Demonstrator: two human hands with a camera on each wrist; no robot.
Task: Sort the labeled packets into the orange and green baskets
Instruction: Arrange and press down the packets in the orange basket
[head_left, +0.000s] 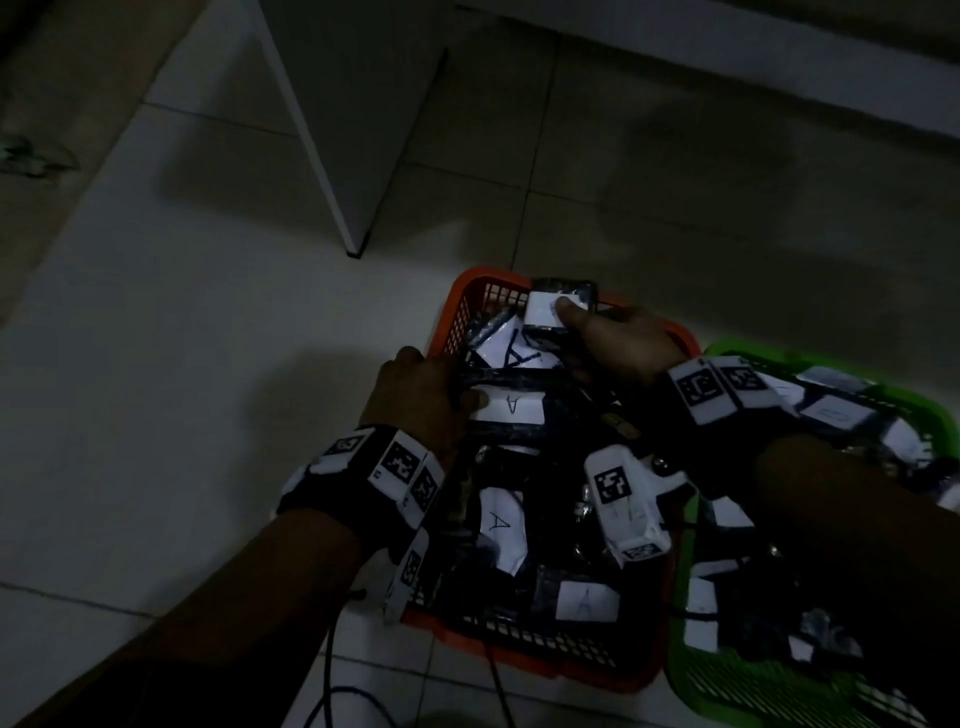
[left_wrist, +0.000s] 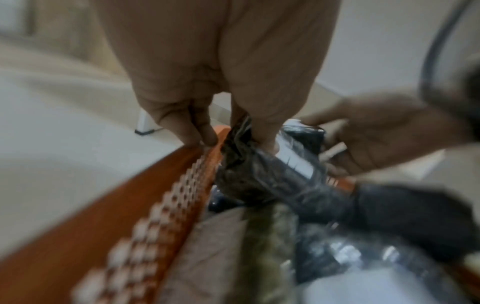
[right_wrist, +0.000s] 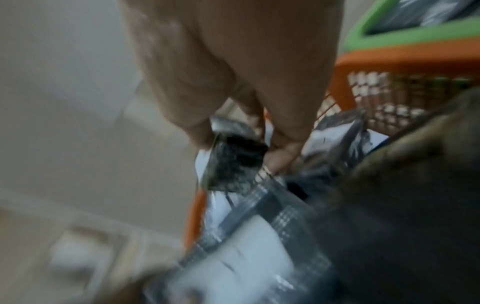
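The orange basket (head_left: 457, 306) sits on the floor, filled with dark packets bearing white labels marked A. My left hand (head_left: 421, 395) grips one A-labeled packet (head_left: 511, 408) at the basket's left rim, thumb on its label; the left wrist view shows the fingers (left_wrist: 262, 123) pinching that packet's dark end (left_wrist: 259, 176). My right hand (head_left: 618, 343) holds another dark packet (head_left: 558, 306) with a white label over the basket's far end, thumb pressed on the label; the right wrist view shows this packet (right_wrist: 233, 166) pinched. The green basket (head_left: 737, 351), also holding labeled packets, touches the orange one on the right.
A white table leg (head_left: 332, 171) stands on the tiled floor beyond the baskets. Black cables (head_left: 332, 670) trail from my wrists across the floor near the front. A raised step (head_left: 727, 62) runs along the back.
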